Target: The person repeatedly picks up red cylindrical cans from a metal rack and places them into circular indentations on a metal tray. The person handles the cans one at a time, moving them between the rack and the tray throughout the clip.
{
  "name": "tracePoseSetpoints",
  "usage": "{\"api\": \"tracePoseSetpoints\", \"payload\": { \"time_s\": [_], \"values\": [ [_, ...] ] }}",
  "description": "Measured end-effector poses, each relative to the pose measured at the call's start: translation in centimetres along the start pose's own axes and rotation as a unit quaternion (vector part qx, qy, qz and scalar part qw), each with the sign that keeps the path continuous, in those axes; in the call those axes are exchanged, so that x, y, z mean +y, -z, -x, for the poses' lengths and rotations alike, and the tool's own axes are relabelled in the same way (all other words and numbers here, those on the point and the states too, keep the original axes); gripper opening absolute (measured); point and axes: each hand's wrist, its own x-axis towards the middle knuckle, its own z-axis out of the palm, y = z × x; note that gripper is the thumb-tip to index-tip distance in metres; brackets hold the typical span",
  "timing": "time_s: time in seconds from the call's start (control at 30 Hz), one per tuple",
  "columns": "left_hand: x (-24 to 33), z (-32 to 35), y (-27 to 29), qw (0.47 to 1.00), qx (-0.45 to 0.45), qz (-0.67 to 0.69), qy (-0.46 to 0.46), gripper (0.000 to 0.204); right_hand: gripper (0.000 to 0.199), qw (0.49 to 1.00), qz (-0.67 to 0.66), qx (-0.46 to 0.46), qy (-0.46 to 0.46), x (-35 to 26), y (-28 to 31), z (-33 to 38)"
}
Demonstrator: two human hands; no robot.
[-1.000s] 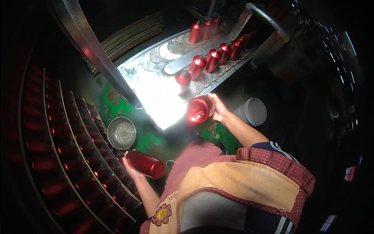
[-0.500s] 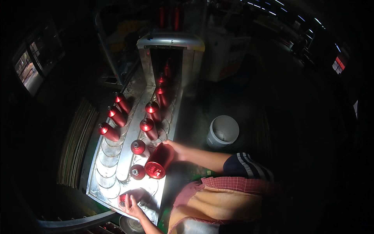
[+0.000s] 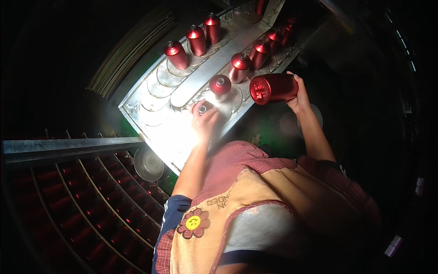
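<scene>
Red metal bottles fill the head view, two of them in the person's bare hands, which are well apart. The right hand [image 3: 299, 97] is clamped around the far end of a sideways bottle [image 3: 278, 87], held beside the conveyor's right edge with its embossed base turned left; the palm and fingers hide the other end. The left hand [image 3: 205, 123] has its fingers closed about the top of an upright bottle [image 3: 202, 109] on the conveyor [image 3: 157, 102]; glare washes out that bottle's body. Just beyond it a capless-looking bottle [image 3: 220, 86] heads the right-hand row, with more receding behind. Across the central metal strip [image 3: 219, 59], three bottles [image 3: 196, 41] stand on overlapping round plates. Near the conveyor's lower left corner sit a metal pan [image 3: 148, 165] and a rack [image 3: 96, 201] of reddish bottles. The person wears a tan apron [image 3: 246, 182] with a flower patch [image 3: 193, 223].
</scene>
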Motion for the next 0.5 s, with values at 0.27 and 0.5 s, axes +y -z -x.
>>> {"api": "tracePoseSetpoints", "payload": {
  "time_s": [0.27, 0.5],
  "values": [
    [5.9, -6.0, -4.9, 0.997, -0.076, 0.012, 0.028, 0.027, 0.041, 0.958, 0.078, -0.171, 0.216, -9.7, -10.0, -2.8],
    [4.1, 1.1, 0.7, 0.989, -0.015, 0.036, 0.139, 0.017, 0.046, 0.783, 0.188, -0.466, 0.367, -4.0, -18.7, -4.0]
  ]
}}
